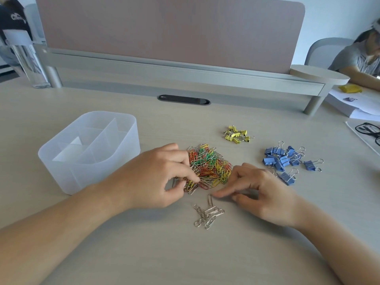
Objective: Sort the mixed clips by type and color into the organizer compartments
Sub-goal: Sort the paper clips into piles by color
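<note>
While left hand (pixel 162 175) pinches clip pile (pixel 211 163), right hand (pixel 265 194) beside.

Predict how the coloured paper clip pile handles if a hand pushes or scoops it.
The coloured paper clip pile is loose, interlaced wire, so a push would probably spread it rather than slide it whole. Lifted clips likely drag tangled neighbours along. Each looks thin and light, lying flat on the smooth table, so probably hard to pinch singly.

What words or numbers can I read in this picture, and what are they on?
White letters on the dark shirt: too blurred to read.
Small mark on the black cable slot: too small to read.
The organizer and paper clips: no writing visible.
</note>
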